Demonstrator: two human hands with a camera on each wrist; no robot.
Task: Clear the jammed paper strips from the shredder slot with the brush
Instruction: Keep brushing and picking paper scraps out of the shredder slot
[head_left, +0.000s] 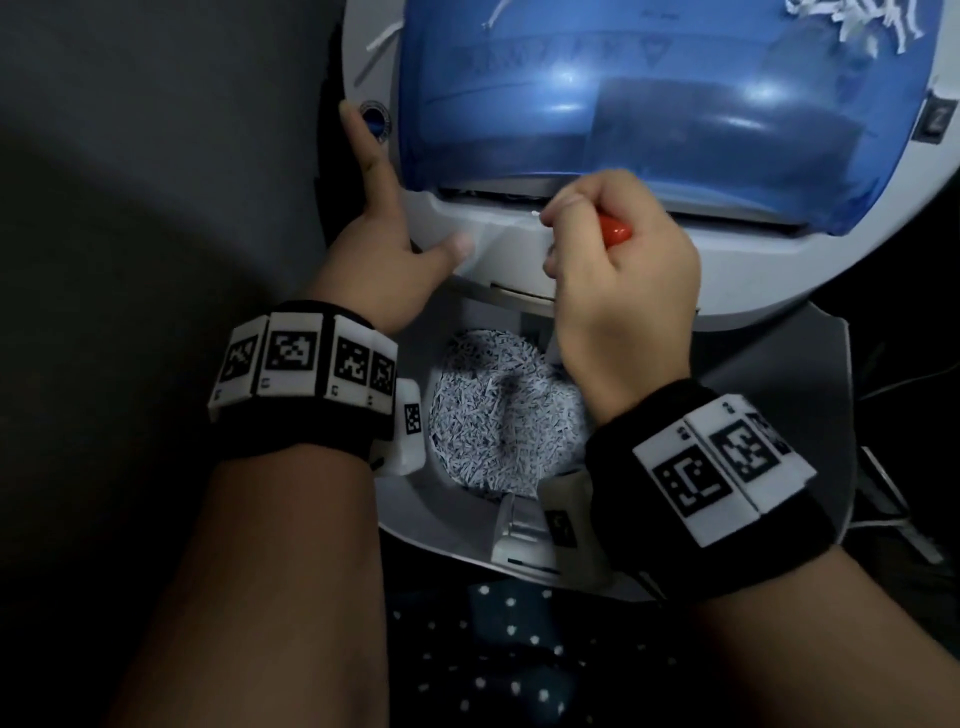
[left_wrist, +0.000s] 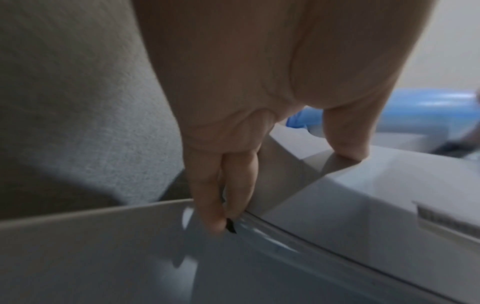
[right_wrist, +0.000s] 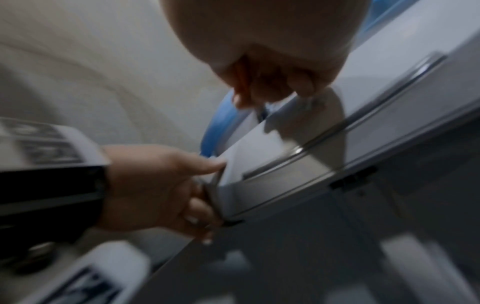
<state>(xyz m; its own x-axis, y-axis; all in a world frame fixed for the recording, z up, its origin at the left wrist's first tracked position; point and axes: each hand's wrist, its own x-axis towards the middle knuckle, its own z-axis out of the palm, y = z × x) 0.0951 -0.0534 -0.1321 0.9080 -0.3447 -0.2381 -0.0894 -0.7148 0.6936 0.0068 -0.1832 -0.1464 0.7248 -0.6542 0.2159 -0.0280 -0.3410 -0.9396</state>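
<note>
The shredder has a white head (head_left: 753, 270) and a translucent blue cover (head_left: 623, 104). Its dark slot (head_left: 493, 196) runs under the cover's front edge. My right hand (head_left: 613, 270) grips the orange-handled brush (head_left: 615, 231), whose tip is at the slot; the bristles are hidden by my fingers. My left hand (head_left: 387, 228) holds the head's left corner, thumb on the front face and index finger up along the side. In the left wrist view that hand (left_wrist: 221, 185) clasps the white head (left_wrist: 363, 195). The blurred right wrist view shows both the left hand (right_wrist: 161, 185) and the right hand (right_wrist: 272, 82).
Below the head, the open white bin (head_left: 405, 514) holds a heap of shredded paper (head_left: 498, 415). Loose white strips (head_left: 852, 21) lie on top of the cover. A rocker switch (head_left: 937, 122) sits at the right and a round blue button (head_left: 375, 120) at the left. Dotted dark fabric (head_left: 519, 649) lies nearest me.
</note>
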